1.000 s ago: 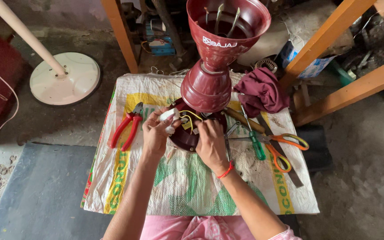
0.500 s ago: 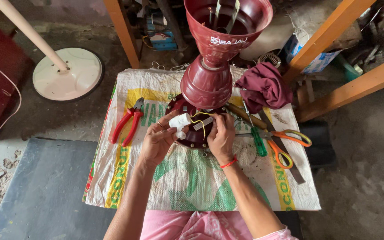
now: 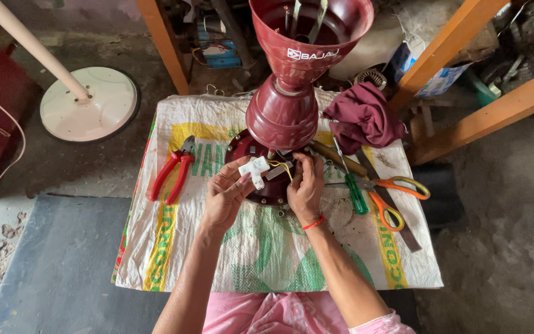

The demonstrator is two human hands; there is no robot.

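Fan motor centre on sack; pliers left; scissors, screwdriver, cloth right.

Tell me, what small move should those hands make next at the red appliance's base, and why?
Probably ease the small white part, held in the left hand, toward the dark red round base. Its yellow wires run to the base opening, where the right hand already rests.

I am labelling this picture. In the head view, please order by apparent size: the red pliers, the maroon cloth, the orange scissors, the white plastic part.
1. maroon cloth
2. orange scissors and red pliers: they look alike in length, so I do not rank them
3. white plastic part, held at the left hand
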